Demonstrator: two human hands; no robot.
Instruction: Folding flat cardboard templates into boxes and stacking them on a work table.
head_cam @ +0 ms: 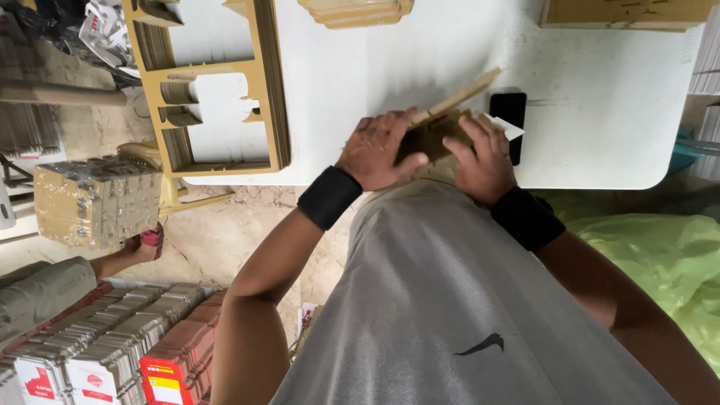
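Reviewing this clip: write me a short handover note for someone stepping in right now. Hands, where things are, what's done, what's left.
Left hand and right hand: both grip a small stack of brown die-cut cardboard pieces at the near edge of the white table.
Black phone lies just beyond the stack.
Stack of punched-out cardboard frames sits on the table's left part.
Done: cannot tell beyond the stack being gathered in hand.
Left: stack not yet set down.
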